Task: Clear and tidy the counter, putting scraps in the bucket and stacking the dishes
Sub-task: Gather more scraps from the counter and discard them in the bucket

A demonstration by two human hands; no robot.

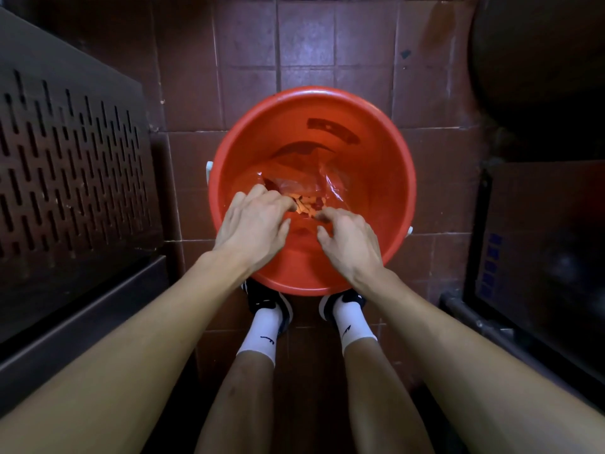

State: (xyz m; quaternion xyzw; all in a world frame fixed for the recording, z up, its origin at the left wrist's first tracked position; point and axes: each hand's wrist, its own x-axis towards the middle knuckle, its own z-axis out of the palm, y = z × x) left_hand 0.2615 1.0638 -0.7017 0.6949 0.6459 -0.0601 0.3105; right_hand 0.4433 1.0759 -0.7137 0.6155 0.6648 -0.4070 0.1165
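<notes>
1. Where the tiled floor [304,44] is seen from above, a perforated metal panel [65,178] is located at the left edge.
2. A red bucket [386,178] is positioned on the floor, directly ahead of two feet in white socks [262,329].
3. A clear plastic bag [330,185] is contained within the bucket.
4. The left hand [253,224] and right hand [350,239] are held over the bucket, fingers curled; whether the bag is gripped cannot be told.
5. Orange scraps [306,204] are seen between the fingertips.

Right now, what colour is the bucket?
The bucket is bright orange-red, seen in the head view.
</notes>
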